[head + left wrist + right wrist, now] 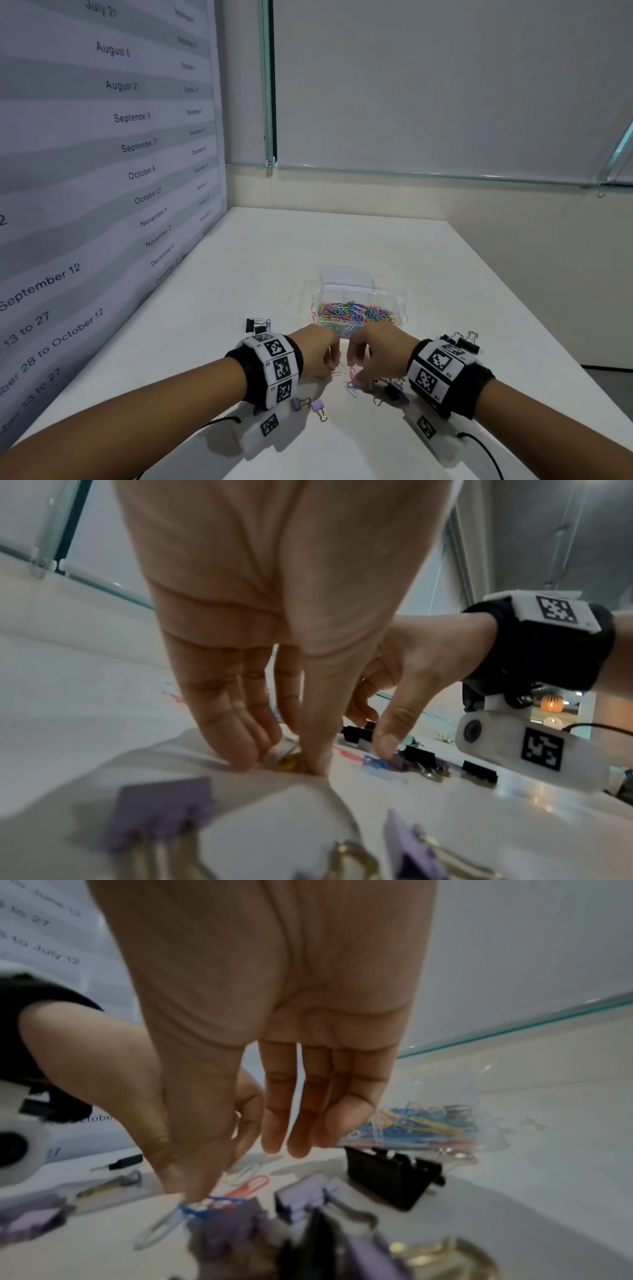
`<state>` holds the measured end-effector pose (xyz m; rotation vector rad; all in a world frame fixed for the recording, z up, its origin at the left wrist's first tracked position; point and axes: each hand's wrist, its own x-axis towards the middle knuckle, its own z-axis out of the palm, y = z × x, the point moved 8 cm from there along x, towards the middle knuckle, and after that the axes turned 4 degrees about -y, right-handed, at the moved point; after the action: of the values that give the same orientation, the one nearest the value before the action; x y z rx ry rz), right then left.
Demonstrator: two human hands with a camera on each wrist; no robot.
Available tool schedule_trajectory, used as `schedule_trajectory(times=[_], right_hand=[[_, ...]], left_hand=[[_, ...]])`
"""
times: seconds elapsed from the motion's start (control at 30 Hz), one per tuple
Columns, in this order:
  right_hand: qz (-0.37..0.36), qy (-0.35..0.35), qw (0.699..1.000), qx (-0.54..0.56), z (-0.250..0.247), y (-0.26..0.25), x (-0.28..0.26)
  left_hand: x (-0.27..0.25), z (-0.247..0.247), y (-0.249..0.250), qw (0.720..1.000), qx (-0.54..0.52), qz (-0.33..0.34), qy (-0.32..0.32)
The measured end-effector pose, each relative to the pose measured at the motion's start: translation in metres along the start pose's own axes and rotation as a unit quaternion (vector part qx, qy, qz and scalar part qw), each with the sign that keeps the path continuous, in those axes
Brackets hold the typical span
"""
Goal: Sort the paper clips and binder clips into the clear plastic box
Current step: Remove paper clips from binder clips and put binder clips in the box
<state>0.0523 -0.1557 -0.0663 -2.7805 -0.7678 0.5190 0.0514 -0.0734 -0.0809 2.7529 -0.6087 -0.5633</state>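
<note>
head view has both hands down on the white counter (394, 246) just at six o'clock of the clear plastic box (356, 301), its near compartment heaped with coloured paper clips (356, 312). left hand (317, 353) pinches something small and yellowish against the counter, too blurred to name. right hand (375, 353) nips a blue paper clip (209, 1206) with thumb and forefinger, purple binder clips (311, 406) and black binder clips (460, 341) scattered around.
</note>
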Motion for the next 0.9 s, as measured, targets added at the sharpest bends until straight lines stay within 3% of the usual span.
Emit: schedule_trajectory(times=[0.13, 0.4, 0.73, 0.9], right_hand=[[-0.008, -0.040, 0.998, -0.037, 0.004, -0.001, 0.001], [-0.028, -0.041, 0.999, 0.014, 0.008, -0.002, 0.000], [-0.020, -0.051, 0.998, -0.015, 0.012, -0.003, -0.004], [-0.014, -0.033, 0.999, -0.017, 0.010, -0.001, -0.005]], left_hand=[[-0.003, -0.001, -0.009, 1.000, 0.014, -0.028, 0.004], [-0.002, 0.003, 0.001, 0.998, 0.048, 0.024, -0.012], [0.002, -0.004, 0.021, 0.984, 0.140, 0.113, 0.008], [0.004, 0.000, 0.015, 0.986, 0.122, 0.111, -0.001]])
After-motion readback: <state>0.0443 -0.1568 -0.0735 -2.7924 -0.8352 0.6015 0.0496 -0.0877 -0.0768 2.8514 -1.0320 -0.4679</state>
